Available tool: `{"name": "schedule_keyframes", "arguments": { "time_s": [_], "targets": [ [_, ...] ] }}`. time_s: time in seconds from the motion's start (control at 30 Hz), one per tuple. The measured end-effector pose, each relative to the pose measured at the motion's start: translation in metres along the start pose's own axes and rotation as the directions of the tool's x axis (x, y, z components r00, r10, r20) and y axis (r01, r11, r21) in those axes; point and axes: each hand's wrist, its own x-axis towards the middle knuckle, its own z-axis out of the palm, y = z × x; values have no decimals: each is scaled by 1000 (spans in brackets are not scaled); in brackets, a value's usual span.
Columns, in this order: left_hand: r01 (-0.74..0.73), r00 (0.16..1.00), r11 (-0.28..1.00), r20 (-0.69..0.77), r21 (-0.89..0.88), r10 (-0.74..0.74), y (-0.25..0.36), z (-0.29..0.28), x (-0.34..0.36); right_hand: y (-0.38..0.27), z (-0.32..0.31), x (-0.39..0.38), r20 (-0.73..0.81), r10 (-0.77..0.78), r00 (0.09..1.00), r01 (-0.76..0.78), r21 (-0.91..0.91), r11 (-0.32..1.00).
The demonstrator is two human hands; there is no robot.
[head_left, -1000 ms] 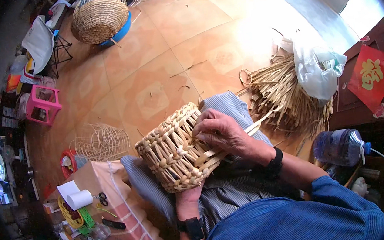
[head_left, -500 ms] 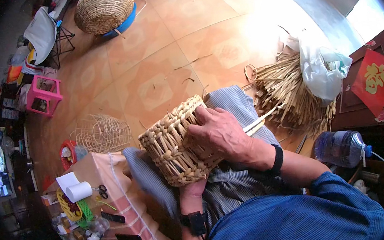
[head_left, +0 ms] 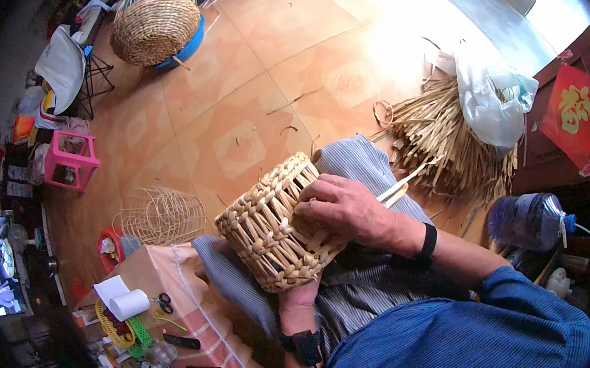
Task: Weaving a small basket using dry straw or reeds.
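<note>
A small woven straw basket [head_left: 261,234] lies tilted on my lap, with braided bands at both rims and open slanting strands between them. My right hand [head_left: 344,207] is closed against its right side, fingers curled and pinching at the weave; a straw strand seems caught there, though the fingertips are partly hidden. Pale strands [head_left: 406,181] stick out to the right beyond that hand. My left hand [head_left: 301,295] reaches into the basket from the lower rim; only its heel and wrist show, and its fingers are hidden inside.
Dried straw bundles [head_left: 449,143] lie to the right beside a plastic bag [head_left: 495,102] and a large water bottle [head_left: 529,222]. At left, a cloth-covered table [head_left: 205,323] holds scissors [head_left: 164,302], a paper roll [head_left: 129,304] and phones. A wire frame [head_left: 165,215] stands behind it.
My right hand has slid slightly down and its fingers have shifted away from the upper rim. The basket has turned a little in my lap.
</note>
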Motion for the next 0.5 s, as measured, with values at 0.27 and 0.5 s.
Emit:
{"name": "schedule_keyframes", "arguments": {
  "time_s": [0.27,0.5],
  "targets": [
    [159,984,768,33,-620,-178,8,-1,6,-3,-10,1,-118,180,977,-148,240,959],
    [23,997,994,-67,-112,-30,-2,-5,5,2,-17,-46,-97,482,871,-413,385,825]
  ]
}}
